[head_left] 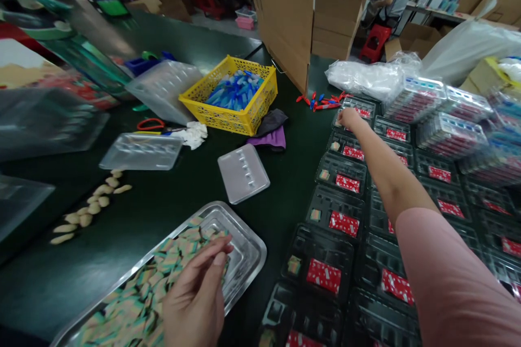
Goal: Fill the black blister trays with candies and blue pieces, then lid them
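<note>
My left hand (199,287) is over the near end of a metal tray (244,276) heaped with small striped pieces (150,282) in green, pink and beige. Its thumb and fingers are drawn together; whether a piece sits between them is hidden. Stretched far forward, my right hand (348,118) is at the farthest black plastic insert tray in its column, fingers closed and pointing down. What it holds, if anything, is too small to make out. Nearer inserts, such as one black insert tray (299,238), each hold a striped piece (294,265) and a red patterned packet (323,275).
A yellow basket (220,116) of blue items stands behind a clear plastic lid (244,173). Red and blue small items (325,103) lie beyond the inserts. Stacked filled packs (451,135) are at right, peanuts (93,206) at left. A cardboard sheet (285,16) rises behind.
</note>
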The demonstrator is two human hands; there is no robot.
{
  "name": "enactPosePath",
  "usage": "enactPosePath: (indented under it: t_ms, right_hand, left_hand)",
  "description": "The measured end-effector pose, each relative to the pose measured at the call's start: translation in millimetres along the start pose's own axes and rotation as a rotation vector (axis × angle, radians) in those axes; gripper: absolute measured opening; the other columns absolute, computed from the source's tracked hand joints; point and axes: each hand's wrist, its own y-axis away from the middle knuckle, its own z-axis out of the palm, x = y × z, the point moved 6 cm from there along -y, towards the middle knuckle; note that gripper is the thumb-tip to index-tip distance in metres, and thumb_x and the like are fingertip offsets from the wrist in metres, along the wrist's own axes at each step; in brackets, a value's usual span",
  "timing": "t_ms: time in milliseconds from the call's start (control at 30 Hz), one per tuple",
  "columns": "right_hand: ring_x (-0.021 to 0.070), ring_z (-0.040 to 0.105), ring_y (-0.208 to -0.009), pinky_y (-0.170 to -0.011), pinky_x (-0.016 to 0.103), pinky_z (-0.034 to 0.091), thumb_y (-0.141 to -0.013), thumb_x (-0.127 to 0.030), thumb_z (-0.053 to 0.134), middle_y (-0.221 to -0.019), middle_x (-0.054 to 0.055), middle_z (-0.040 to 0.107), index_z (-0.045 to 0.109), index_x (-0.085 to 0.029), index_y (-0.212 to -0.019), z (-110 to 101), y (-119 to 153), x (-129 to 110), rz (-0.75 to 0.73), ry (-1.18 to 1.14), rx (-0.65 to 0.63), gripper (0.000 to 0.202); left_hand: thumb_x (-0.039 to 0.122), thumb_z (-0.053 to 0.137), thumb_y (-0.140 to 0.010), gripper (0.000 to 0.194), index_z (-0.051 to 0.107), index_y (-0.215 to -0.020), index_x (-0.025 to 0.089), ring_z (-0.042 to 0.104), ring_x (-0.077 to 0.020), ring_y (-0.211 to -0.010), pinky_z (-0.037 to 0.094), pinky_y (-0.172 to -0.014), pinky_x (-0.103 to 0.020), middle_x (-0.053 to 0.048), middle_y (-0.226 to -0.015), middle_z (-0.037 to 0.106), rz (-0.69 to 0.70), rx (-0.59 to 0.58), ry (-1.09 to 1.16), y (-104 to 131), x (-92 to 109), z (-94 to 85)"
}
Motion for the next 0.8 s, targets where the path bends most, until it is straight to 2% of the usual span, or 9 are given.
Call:
enactPosePath:
  t_ms: [133, 267, 367, 600, 700, 800]
  right_hand:
    - [0.023, 0.068, -0.098, -0.085, 0.027, 0.05, -0.08, -0.012, 0.064, -0.105, 0.013, 0.074, 0.072, -0.012, -0.104, -2, 6, -5, 0.029, 0.083, -0.016, 0.025]
    - [0.0239, 0.068, -0.101, -0.086, 0.027, 0.049, -0.084, -0.008, 0.055, -0.107, 0.016, 0.073, 0.072, -0.01, -0.103, -2, 12, -11, 0.021, 0.119, -0.017, 0.026]
    - [0.0233, 0.069, -0.1, -0.084, 0.026, 0.049, -0.082, -0.007, 0.055, -0.105, 0.015, 0.074, 0.074, -0.011, -0.102, -2, 17, -12, 0.013, 0.126, -0.024, 0.028]
    - [0.0229, 0.068, -0.104, -0.088, 0.027, 0.05, -0.088, -0.022, 0.058, -0.108, 0.011, 0.074, 0.074, -0.015, -0.106, 0, 20, -8, 0.004, 0.116, -0.008, 0.026]
    - [0.0238, 0.07, -0.097, -0.082, 0.028, 0.052, -0.086, -0.019, 0.059, -0.105, 0.012, 0.074, 0.073, -0.014, -0.108, 4, 16, -6, 0.017, 0.109, -0.017, 0.027]
    - [0.0263, 0.07, -0.095, -0.079, 0.029, 0.053, -0.084, -0.01, 0.057, -0.101, 0.018, 0.074, 0.073, -0.008, -0.104, 10, 15, -12, -0.021, 0.117, -0.013, 0.026]
  left_hand:
    - [0.029, 0.08, -0.07, 0.021, 0.076, -0.09, 0.024, 0.066, -0.0127, -0.088, 0.053, -0.086, -0.021, -0.001, -0.099, 0.074, -0.032, -0.006, 0.002, 1, -1, -0.7]
    - [0.029, 0.08, -0.07, 0.022, 0.075, -0.091, 0.024, 0.066, -0.0126, -0.088, 0.053, -0.085, -0.021, -0.001, -0.101, 0.074, -0.045, -0.017, 0.003, 2, -1, -2.0]
    - [0.029, 0.08, -0.071, 0.02, 0.075, -0.09, 0.024, 0.066, -0.0134, -0.089, 0.053, -0.086, -0.023, -0.001, -0.103, 0.074, -0.036, -0.03, -0.009, 3, 0, -2.9]
    - [0.031, 0.08, -0.071, 0.019, 0.076, -0.089, 0.025, 0.066, -0.0113, -0.089, 0.052, -0.085, -0.018, -0.001, -0.104, 0.073, -0.03, -0.026, -0.011, 7, -1, -10.9]
    - [0.032, 0.079, -0.073, 0.018, 0.075, -0.089, 0.025, 0.065, -0.0118, -0.09, 0.051, -0.088, -0.02, -0.001, -0.103, 0.073, -0.02, -0.037, -0.031, 8, -2, -13.3]
    - [0.032, 0.078, -0.074, 0.018, 0.075, -0.091, 0.025, 0.065, -0.0128, -0.092, 0.051, -0.092, -0.023, -0.001, -0.103, 0.073, 0.0, -0.041, -0.065, 7, -1, -16.0]
